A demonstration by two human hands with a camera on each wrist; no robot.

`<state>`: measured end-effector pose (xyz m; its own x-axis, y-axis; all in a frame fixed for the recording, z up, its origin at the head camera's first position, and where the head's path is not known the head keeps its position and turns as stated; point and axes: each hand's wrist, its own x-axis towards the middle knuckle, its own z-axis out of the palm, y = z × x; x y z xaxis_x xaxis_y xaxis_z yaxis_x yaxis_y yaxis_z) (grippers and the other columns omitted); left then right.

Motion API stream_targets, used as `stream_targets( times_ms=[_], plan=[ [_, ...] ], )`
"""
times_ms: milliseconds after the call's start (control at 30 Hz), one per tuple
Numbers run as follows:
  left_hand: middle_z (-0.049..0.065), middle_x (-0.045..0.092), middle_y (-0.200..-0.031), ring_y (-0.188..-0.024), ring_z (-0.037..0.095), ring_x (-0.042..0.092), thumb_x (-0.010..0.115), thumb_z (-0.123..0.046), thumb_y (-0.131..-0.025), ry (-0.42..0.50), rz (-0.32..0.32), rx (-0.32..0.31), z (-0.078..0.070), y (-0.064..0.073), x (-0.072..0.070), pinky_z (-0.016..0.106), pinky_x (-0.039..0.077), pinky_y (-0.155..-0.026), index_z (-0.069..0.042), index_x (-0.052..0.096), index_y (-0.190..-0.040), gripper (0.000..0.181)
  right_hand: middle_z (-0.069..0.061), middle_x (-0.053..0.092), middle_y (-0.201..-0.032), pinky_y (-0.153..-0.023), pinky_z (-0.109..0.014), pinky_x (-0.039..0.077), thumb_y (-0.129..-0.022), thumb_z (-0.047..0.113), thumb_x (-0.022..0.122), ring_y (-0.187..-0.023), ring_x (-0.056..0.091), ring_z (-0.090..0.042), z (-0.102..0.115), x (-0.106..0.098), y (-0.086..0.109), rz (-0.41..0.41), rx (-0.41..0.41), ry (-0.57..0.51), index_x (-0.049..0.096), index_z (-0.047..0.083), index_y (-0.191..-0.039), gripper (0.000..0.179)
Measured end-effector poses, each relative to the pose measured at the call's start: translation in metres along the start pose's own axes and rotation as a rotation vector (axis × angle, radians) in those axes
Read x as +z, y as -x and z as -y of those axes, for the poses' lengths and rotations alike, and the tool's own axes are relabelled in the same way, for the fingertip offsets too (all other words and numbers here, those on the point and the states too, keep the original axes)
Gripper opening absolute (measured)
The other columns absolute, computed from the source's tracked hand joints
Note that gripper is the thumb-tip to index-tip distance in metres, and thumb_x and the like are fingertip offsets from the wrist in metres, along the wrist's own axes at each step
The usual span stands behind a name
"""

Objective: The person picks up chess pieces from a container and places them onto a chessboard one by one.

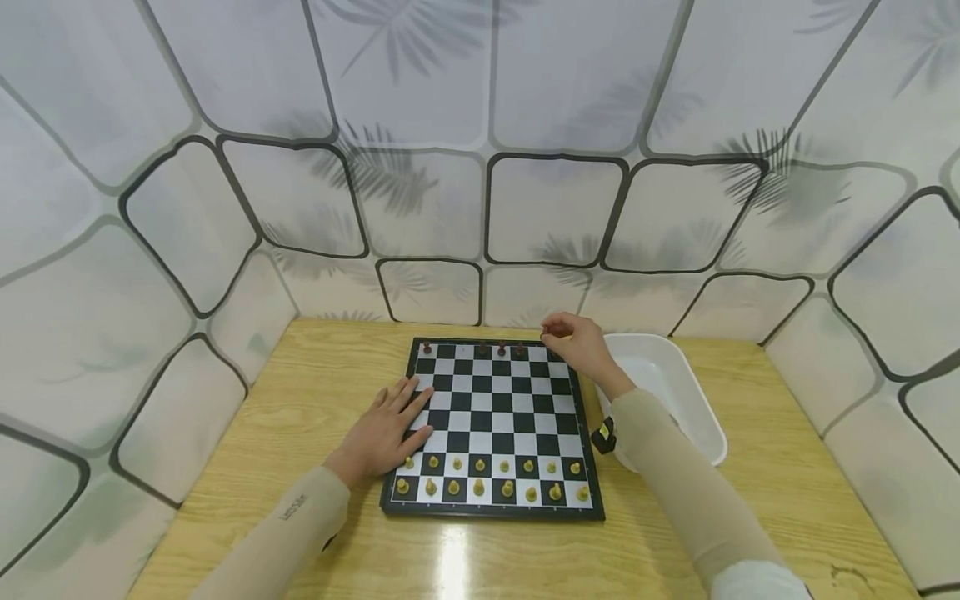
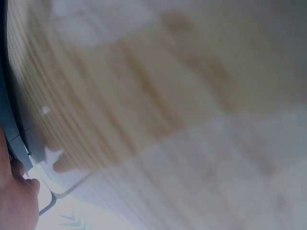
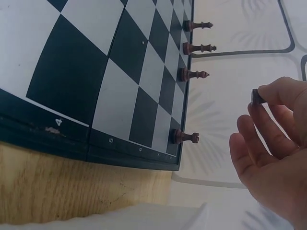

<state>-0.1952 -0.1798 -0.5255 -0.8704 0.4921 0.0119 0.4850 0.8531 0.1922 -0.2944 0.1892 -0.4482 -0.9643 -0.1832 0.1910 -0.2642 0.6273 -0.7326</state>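
Note:
A black-and-white chessboard (image 1: 492,400) lies on the wooden table. My left hand (image 1: 382,429) rests flat on its left edge, fingers spread. Above the far right corner, my right hand (image 1: 573,342) pinches a small chess piece (image 3: 255,97) between thumb and fingertips; its round dark base shows, but I cannot tell its kind. Reddish-brown pieces stand along the far row: a rook (image 3: 187,136) in the near corner of the right wrist view, a bishop (image 3: 195,74), and a king (image 3: 201,48) among them. Yellow pieces (image 1: 480,487) fill the two nearest rows.
A white plastic tray (image 1: 708,417) stands right of the board, partly under my right forearm. Patterned wall covering (image 1: 555,208) closes off the back and sides of the table (image 1: 300,400). The left wrist view is mostly blurred tabletop.

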Motion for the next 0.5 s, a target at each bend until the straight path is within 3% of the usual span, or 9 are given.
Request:
stream_targets(
  times_ms=[267,500],
  plan=[
    [0.017,0.018,-0.176,-0.164,0.038,0.018,0.039,-0.059,-0.11,-0.005,-0.004,0.001,-0.0003,0.0004,0.0001,0.062,0.021,-0.13,-0.015,0.029,-0.168,0.074,-0.022,0.078,-0.113,-0.093,-0.052,0.059,-0.098,0.008,0.07,-0.111,0.072,-0.04,-0.0027,0.0044,-0.0042,0.0,-0.004,0.006,0.071,-0.004,-0.122,0.027],
    [0.017,0.018,-0.176,-0.164,0.038,0.019,0.039,-0.058,-0.109,-0.008,-0.003,0.0,-0.0002,0.0002,-0.0001,0.062,0.021,-0.13,-0.015,0.029,-0.168,0.074,-0.022,0.078,-0.113,-0.088,-0.043,0.059,-0.095,0.008,0.07,-0.109,0.074,-0.038,-0.0074,0.0097,-0.0098,0.004,0.016,0.008,0.072,-0.006,-0.119,0.028]
  ],
)
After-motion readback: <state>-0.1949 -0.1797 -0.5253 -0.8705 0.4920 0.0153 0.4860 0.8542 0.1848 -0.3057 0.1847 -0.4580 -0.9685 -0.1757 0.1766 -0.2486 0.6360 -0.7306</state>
